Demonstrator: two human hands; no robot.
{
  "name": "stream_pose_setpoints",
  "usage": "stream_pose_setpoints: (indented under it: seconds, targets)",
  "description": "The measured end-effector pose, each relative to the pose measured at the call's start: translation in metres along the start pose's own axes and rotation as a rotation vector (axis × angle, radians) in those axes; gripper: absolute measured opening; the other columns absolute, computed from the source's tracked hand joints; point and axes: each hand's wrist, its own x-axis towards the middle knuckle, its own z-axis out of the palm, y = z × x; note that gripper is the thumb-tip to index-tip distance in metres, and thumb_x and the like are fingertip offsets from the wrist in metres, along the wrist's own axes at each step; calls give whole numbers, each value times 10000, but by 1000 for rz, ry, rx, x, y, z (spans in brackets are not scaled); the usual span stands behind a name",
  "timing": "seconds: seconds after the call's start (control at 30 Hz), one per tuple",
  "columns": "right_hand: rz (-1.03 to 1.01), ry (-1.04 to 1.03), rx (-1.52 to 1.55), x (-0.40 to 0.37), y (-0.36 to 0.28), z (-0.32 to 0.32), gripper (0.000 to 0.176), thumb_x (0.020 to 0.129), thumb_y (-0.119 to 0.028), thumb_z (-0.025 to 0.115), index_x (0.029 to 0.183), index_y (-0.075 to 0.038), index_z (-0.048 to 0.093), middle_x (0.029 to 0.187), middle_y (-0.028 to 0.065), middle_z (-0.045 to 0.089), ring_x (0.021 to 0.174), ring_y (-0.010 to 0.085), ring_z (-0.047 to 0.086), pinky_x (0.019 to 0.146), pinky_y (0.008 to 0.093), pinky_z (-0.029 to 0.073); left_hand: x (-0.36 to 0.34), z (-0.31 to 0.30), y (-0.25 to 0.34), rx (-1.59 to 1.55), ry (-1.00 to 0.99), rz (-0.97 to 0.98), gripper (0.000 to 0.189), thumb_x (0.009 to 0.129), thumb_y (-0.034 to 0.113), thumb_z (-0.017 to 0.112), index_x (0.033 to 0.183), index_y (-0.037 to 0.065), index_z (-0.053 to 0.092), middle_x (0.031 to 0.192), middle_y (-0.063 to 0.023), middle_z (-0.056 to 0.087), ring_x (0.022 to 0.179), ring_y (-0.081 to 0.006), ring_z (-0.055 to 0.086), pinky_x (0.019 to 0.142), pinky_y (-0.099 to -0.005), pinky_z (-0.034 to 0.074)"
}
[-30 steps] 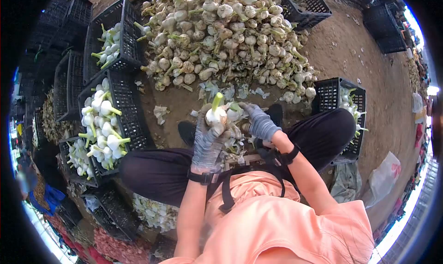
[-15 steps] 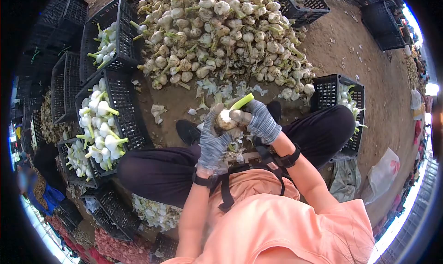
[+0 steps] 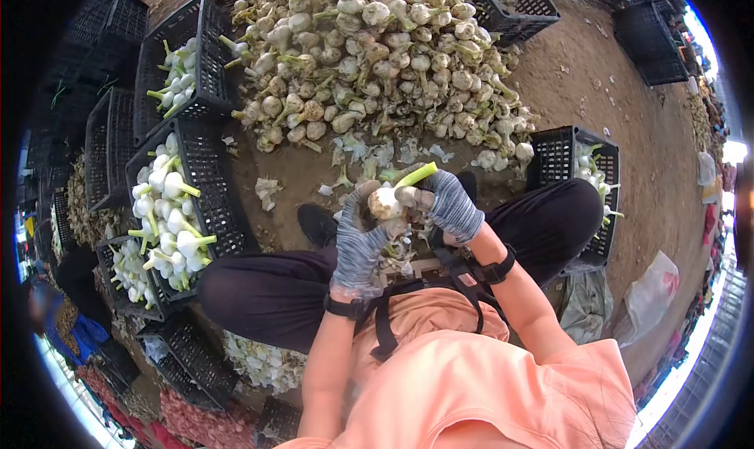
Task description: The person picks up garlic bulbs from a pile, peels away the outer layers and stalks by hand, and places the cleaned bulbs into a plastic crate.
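Between my two gloved hands is a garlic bulb [image 3: 383, 205], white with brownish patches, its cut green stem pointing up and to the right. My left hand [image 3: 357, 241], in a grey knit glove, cups the bulb from the left with fingers and thumb around it. From the other side, my right hand [image 3: 446, 204] grips the bulb near the base of the stem, its thumb pressed to the bulb. Loose peeled skins [image 3: 373, 152] lie on the ground just beyond the hands.
A big heap of unpeeled garlic [image 3: 369, 64] rises in front of me. To my left, black crates [image 3: 224, 206] hold cleaned white bulbs; another crate [image 3: 554, 155] with bulbs stands by my right knee. A plastic bag [image 3: 650, 296] lies at right. At far left is another person [image 3: 71, 323].
The bulb has turned slightly in my hands, showing more of its brownish side. My right hand has shifted a little to the right along with the stem.
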Motion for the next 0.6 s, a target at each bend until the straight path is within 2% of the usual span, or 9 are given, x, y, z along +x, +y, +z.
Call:
stream_pose_setpoints:
  seconds: [0.03,0.2,0.3,0.37,0.4,0.47,0.5,0.57,0.6]
  targets:
    - [-62,14,-64,2,4,-1,290,772,-216,653,922,27,604,728,61,618,631,97,551,578,247,463,0,-1,2,-2,-2,-29,654,646,231,774,1179,44,445,1091,-63,512,998,-160,496,880,-286,406]
    - [-56,12,-119,1,7,-5,222,760,-139,641,916,17,617,740,70,633,642,102,562,591,257,466,2,0,5,16,-10,-42,627,652,245,769,1160,36,465,1070,-62,527,988,-160,503,881,-284,404]
    - [-26,87,-123,-1,6,0,207,753,-107,627,920,14,618,748,73,638,649,110,569,606,263,470,2,3,4,54,18,10,598,677,278,747,1147,27,477,1045,-63,536,921,-156,537,814,-264,446]
    - [11,134,-79,-3,12,0,209,749,-101,621,923,14,617,752,75,641,654,115,572,615,269,472,5,1,4,-33,15,-70,490,739,336,685,1076,29,506,950,-68,571,762,-132,582,618,-212,509]
    - [-20,83,-56,-2,19,0,221,750,-96,617,940,16,610,771,78,641,679,122,576,640,272,473,8,-3,6,-34,17,-69,490,739,336,685,1076,29,506,950,-68,571,762,-132,582,618,-212,509]
    - [-182,20,-115,-5,30,-1,271,756,-75,606,1012,9,578,866,83,634,777,124,574,726,277,466,12,-11,9,-459,-8,-507,528,790,517,535,1062,65,519,883,-71,575,646,-118,560,504,-256,475]
    - [-179,17,-115,-9,31,1,271,756,-75,606,1012,9,578,866,83,634,777,124,574,726,277,466,17,-12,3,-462,-5,-508,528,790,517,535,1062,65,519,883,-71,575,646,-118,560,504,-256,475]
    - [-155,-3,-15,-13,33,6,319,753,-57,608,1062,-1,551,927,79,618,828,126,562,768,274,451,27,-18,-17,-436,213,-751,546,768,613,489,947,101,551,669,-19,582,427,-91,516,370,-174,419]
    - [-156,-6,-14,-12,33,6,319,753,-57,608,1062,-1,551,927,79,618,828,126,562,768,274,451,26,-20,-9,-407,96,-765,557,775,628,458,946,108,564,641,-5,567,371,-54,441,339,-153,345]
